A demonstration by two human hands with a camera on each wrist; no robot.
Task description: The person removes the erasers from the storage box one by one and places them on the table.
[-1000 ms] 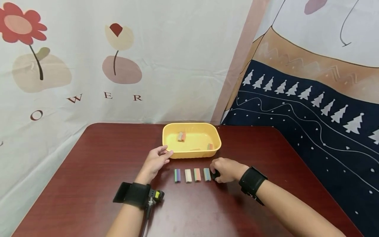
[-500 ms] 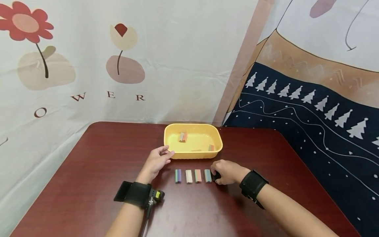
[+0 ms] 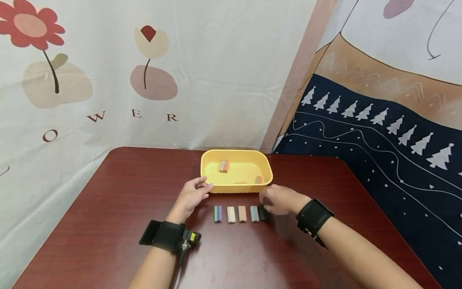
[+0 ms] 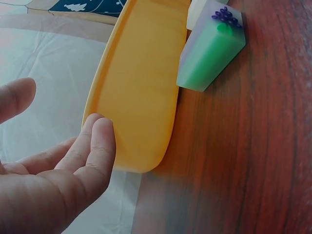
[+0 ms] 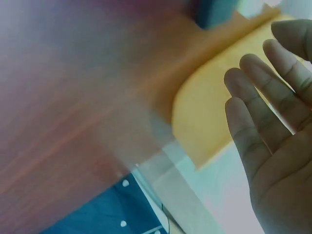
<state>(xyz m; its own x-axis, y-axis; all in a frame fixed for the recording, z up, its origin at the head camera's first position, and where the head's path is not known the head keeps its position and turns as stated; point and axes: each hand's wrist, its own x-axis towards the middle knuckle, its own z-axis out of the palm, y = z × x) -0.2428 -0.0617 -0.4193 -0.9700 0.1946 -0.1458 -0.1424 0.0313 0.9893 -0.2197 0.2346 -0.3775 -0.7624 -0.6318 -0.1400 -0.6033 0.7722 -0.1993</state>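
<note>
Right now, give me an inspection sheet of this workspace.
Surface: dark red wooden table, glossy.
Job's things: five small blocks in a row, the black block at its right end; yellow tray behind holds a few more blocks.
Clutter: nothing seen.
Grips: left hand open, fingertips at the tray's near left corner; right hand open, beside the black block, holding nothing.
Cables: a thin lead hangs from the left wrist camera.
Surroundings: printed cloth backdrops.
</note>
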